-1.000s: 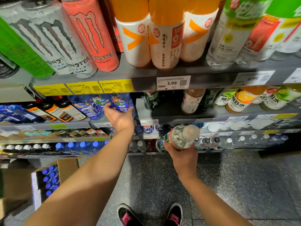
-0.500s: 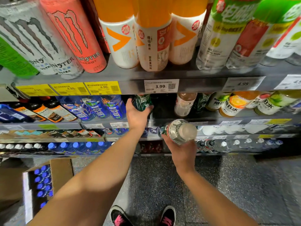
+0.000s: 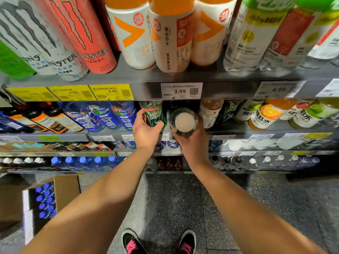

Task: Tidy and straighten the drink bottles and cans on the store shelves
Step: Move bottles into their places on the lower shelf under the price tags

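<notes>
At the shelf front edge, left hand grips a green bottle; right hand grips a clear bottle.

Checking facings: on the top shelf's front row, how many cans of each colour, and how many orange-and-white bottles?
White cans: 2
Red can: 1
Green can: 1
Orange-and-white bottles: 3
Total: 7

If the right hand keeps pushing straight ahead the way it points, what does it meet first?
The right hand holds a clear white-capped bottle, base pointing into a dark gap on the shelf beside the green bottle that the left hand grips. The gap looks free, though its depth is too dark to judge.
</notes>
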Available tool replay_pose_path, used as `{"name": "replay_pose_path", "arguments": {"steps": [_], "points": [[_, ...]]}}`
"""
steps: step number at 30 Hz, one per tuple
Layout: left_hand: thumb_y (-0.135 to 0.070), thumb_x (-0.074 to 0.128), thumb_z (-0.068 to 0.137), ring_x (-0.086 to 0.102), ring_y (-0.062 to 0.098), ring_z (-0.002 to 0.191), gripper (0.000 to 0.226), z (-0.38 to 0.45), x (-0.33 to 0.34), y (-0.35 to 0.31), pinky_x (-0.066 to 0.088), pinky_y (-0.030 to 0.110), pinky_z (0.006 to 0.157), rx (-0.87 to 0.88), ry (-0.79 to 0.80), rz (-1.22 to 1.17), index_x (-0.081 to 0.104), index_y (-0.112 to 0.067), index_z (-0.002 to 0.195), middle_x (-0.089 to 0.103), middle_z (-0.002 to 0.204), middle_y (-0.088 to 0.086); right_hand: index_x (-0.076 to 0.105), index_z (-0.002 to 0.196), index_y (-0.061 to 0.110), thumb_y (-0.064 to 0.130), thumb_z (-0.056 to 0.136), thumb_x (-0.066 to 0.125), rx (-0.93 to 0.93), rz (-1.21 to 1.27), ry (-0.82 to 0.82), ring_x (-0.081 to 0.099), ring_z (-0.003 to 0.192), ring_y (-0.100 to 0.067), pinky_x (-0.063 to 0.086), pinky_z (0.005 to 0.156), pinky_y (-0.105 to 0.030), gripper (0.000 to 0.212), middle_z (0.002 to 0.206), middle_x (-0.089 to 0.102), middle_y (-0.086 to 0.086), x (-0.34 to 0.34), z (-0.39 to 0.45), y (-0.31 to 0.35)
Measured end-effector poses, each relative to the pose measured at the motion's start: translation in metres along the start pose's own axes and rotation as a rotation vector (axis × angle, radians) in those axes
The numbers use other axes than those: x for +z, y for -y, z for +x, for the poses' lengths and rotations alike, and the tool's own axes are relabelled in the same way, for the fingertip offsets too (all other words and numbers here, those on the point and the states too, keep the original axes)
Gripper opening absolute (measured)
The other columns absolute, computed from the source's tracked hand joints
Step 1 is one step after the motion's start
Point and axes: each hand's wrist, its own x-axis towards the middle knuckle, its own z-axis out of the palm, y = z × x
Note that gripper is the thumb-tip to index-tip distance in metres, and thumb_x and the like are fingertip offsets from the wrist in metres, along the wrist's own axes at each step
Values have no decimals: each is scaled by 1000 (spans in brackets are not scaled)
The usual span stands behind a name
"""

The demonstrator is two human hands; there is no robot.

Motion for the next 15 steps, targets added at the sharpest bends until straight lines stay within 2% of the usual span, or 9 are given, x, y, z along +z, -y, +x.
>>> {"name": "replay_pose_path", "arguments": {"steps": [2, 4, 7, 8, 12, 15], "points": [[-13, 79, 75, 55, -10, 77, 44, -4, -5, 0, 45, 13, 76, 15, 4, -11, 56, -23, 111, 58, 86, -24, 44, 135, 14, 37, 72, 87, 32, 31, 14, 67, 109, -18, 57, 91, -32, 80, 121, 68, -5, 7, 11, 0], [-11, 78, 78, 49, -7, 77, 48, -4, -9, 1, 41, 14, 77, 10, -3, -20, 59, -16, 121, 51, 86, -30, 47, 133, 9, 37, 73, 86, 29, 29, 13, 64, 110, -14, 54, 93, -28, 77, 121, 68, -6, 14, 21, 0], [-18, 78, 78, 58, 10, 81, 48, 5, -15, 3, 52, 35, 84, -13, 26, 14, 60, -15, 123, 62, 84, -15, 50, 132, 8, 31, 74, 87, 30, 26, 31, 61, 108, -8, 48, 88, -17, 72, 122, 67, -4, 26, 33, 6], [-18, 78, 78, 61, 13, 83, 48, 7, -16, 4, 54, 37, 84, -12, 45, 20, 60, -17, 123, 65, 87, -10, 51, 131, 9, 30, 74, 87, 38, 13, 38, 61, 107, -9, 46, 86, -16, 71, 121, 67, -4, 29, 37, 8], [-16, 75, 81, 66, 14, 96, 48, 9, -20, 5, 54, 33, 89, -27, 110, 28, 59, -21, 126, 71, 103, -5, 51, 132, 8, 33, 76, 84, 88, -19, 55, 62, 114, -21, 48, 91, -25, 69, 126, 66, -8, 41, 49, 15], [-28, 74, 81, 65, 22, 107, 54, 5, -19, 1, 55, 39, 93, -79, 101, 50, 59, -25, 132, 72, 112, -1, 51, 133, 10, 36, 81, 80, 188, -46, 135, 62, 115, -22, 50, 94, -28, 65, 126, 66, -8, 39, 45, 6]]}}
